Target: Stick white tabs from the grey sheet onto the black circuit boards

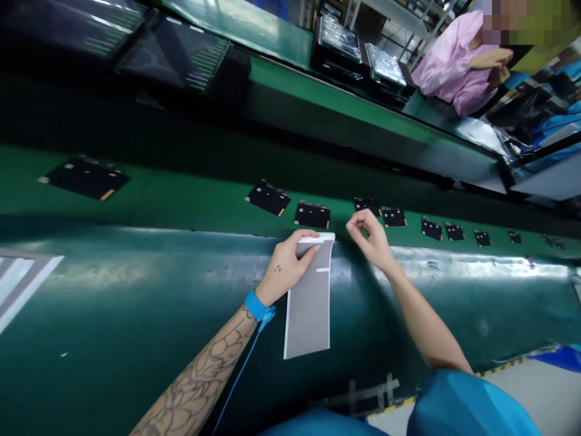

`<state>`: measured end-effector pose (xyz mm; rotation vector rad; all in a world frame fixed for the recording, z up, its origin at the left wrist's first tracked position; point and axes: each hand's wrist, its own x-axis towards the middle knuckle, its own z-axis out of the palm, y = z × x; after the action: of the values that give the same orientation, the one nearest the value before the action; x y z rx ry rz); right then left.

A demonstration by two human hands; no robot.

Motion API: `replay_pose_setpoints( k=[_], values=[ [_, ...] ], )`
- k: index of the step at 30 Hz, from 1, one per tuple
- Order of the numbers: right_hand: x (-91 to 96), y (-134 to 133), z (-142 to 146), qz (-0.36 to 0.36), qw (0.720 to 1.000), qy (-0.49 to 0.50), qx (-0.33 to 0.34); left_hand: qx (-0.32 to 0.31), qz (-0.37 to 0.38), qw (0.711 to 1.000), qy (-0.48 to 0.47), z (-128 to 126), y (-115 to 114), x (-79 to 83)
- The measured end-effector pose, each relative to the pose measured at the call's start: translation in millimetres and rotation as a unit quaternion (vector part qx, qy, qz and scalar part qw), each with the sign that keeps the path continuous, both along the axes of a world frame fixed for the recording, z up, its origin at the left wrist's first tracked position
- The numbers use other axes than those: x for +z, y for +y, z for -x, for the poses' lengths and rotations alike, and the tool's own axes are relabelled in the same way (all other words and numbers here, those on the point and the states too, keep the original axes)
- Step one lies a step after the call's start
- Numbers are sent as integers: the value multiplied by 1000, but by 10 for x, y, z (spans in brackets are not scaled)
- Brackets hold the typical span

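Observation:
My left hand (290, 266) is closed on the top end of a long grey strip sheet (309, 309) that lies on the dark green bench (136, 303), pressing its white upper edge. A blue wrist strap (256, 305) with a cord circles that wrist. My right hand (370, 237) hovers just right of the sheet's top corner, with fingers pinched together; what they hold, if anything, is too small to make out. Beyond both hands, several small black circuit boards (312, 214) lie in a row on the green conveyor belt (181, 200).
A larger black board (86, 177) lies on the belt at the left. Dark screens (177, 53) stand at the back left, and black trays (338, 39) at the back. A person in a pink coat (454, 60) works at the far right. White sheets (18, 281) lie at the left edge.

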<state>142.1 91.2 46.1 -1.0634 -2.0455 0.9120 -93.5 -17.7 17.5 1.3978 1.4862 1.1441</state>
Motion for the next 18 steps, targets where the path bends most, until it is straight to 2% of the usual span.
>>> replay_pose_setpoints(
  k=[3,6,8,13,18],
  values=[
    [16,555,-397,38,998,-26,-45,-4,17,1000,6,18,-10,-3],
    [12,1053,-767,62,989,-129,-26,-8,28,1000,4,32,-13,-10],
    [7,1274,-913,67,983,-171,-10,-11,35,999,1,37,-13,-11],
    [-21,1520,-1022,83,971,-221,37,-12,38,999,7,43,-14,7],
    [-71,1560,-1117,125,969,-211,10,-12,30,999,5,50,-17,5]
  ],
)
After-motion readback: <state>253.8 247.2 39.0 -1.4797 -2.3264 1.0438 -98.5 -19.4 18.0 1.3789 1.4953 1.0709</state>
